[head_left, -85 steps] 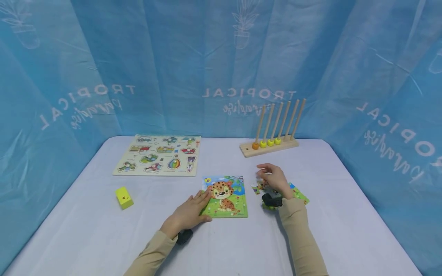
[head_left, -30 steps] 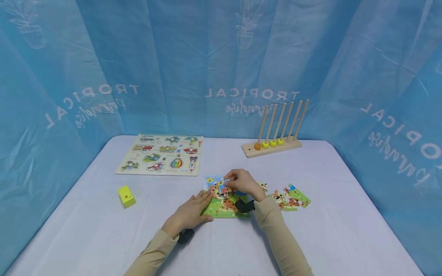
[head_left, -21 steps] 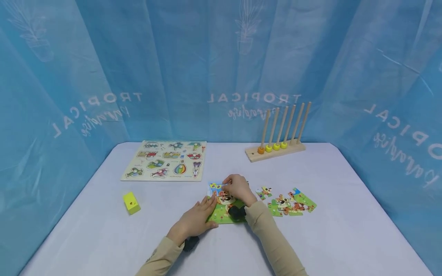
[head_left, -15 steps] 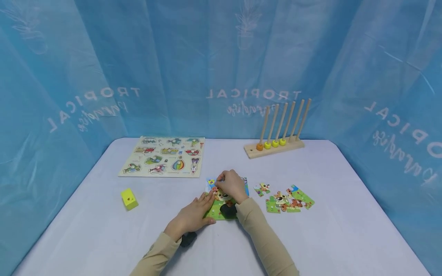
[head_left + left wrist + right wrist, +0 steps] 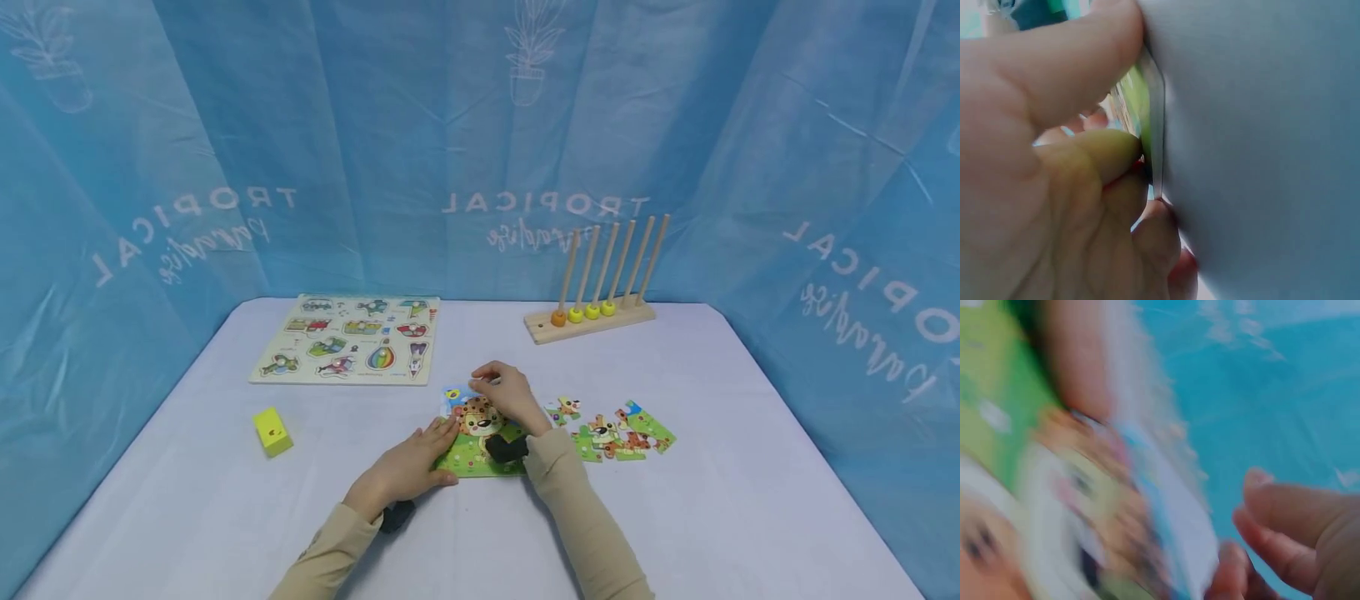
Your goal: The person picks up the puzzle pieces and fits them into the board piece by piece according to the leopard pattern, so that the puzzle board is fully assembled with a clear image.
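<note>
A leopard jigsaw puzzle in a flat board lies at the middle of the table. My left hand rests along the board's left side, fingers extended over it; in the left wrist view its fingertips and thumb touch the board's edge. My right hand hovers over the upper part of the puzzle, fingers loosely bent. The right wrist view, blurred, shows those fingers apart with nothing between them. A corner piece with a yellow mark lies at the board's upper left. The right hand and wrist hide the puzzle's right part.
Several loose puzzle pieces lie right of the board, one closer to it. A wooden peg rack with beads stands at the back right. A vehicle puzzle board lies back left, a yellow block in front of it.
My right hand moved left from the loose pieces with a corner piece, laid it at the puzzle's upper left, let go and lifted slightly. My left hand stayed on the board.
</note>
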The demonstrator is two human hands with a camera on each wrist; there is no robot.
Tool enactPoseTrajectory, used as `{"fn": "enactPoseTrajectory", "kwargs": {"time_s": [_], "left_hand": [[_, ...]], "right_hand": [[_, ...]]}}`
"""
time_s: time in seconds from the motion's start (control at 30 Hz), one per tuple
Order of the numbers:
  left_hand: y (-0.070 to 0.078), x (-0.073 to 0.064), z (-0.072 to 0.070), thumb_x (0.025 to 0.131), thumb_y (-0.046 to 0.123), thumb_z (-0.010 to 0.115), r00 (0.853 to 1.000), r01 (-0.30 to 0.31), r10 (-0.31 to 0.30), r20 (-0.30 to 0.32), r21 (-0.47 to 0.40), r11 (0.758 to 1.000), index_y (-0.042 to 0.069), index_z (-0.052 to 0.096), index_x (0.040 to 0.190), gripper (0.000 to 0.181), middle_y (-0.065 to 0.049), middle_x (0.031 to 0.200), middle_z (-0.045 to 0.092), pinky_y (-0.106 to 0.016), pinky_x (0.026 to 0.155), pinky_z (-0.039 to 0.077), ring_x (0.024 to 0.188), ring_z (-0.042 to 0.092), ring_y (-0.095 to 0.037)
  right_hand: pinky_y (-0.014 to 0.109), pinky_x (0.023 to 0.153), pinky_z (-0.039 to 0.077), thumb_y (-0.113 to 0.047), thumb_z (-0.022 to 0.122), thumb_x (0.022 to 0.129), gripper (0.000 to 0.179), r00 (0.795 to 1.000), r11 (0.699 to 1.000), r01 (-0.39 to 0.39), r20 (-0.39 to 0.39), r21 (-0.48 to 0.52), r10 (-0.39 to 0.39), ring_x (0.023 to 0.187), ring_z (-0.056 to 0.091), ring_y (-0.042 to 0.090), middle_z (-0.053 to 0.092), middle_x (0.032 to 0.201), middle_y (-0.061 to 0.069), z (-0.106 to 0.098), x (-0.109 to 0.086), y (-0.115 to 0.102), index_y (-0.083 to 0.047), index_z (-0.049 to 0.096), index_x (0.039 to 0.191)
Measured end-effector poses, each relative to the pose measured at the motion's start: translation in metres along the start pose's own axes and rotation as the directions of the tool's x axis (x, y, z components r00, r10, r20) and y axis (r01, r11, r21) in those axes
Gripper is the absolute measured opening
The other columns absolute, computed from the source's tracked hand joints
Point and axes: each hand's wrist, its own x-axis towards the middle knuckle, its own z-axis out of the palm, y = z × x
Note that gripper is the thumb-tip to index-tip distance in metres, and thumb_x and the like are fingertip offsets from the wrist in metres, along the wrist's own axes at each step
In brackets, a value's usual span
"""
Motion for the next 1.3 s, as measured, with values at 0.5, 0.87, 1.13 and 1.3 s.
{"fn": "enactPoseTrajectory", "kwargs": {"time_s": [0.5,0.87,1.13,1.3], "left_hand": [[0.000,-0.002,-0.001,0.092,0.033,0.063,1.000,0.022,-0.022,-0.003,0.032,0.999,0.002,0.029,0.151,0.075,-0.013,0.161,0.022,-0.051,0.122,0.022,0.149,0.020,-0.034],[-0.005,0.001,-0.004,0.093,0.033,0.064,1.000,0.005,-0.005,-0.014,-0.003,1.000,-0.001,0.025,0.152,0.078,-0.016,0.162,0.018,-0.053,0.122,0.018,0.150,0.017,-0.035],[-0.008,-0.001,-0.005,0.093,0.034,0.063,1.000,0.005,-0.005,0.000,-0.019,1.000,-0.001,0.026,0.151,0.078,-0.017,0.161,0.019,-0.053,0.122,0.017,0.150,0.017,-0.035],[-0.008,-0.001,-0.003,0.093,0.035,0.062,1.000,0.010,-0.010,0.001,-0.012,1.000,-0.001,0.027,0.151,0.077,-0.016,0.161,0.019,-0.053,0.122,0.017,0.150,0.017,-0.034]], "right_hand": [[0.034,0.081,0.053,-0.008,0.072,0.087,0.053,0.978,1.000,0.009,0.207,-0.004,-0.008,0.099,0.060,0.025,0.064,0.114,0.018,-0.113,-0.025,0.078,-0.002,0.053,0.135],[0.032,0.081,0.047,-0.004,0.078,0.078,0.042,0.976,0.985,0.038,0.220,-0.171,0.001,0.091,0.054,0.020,0.064,0.109,0.013,-0.121,-0.028,0.074,-0.004,0.065,0.118],[0.028,0.064,0.045,-0.012,0.077,0.082,0.033,0.995,0.987,-0.081,0.040,-0.139,0.088,0.082,0.054,0.020,0.061,0.099,0.010,-0.108,-0.024,0.067,-0.008,0.066,0.113],[0.029,0.061,0.052,-0.016,0.071,0.088,0.023,0.993,0.998,-0.056,0.101,0.003,0.055,0.069,0.061,0.017,0.066,0.084,0.009,-0.081,-0.024,0.046,-0.007,0.068,0.108]]}}
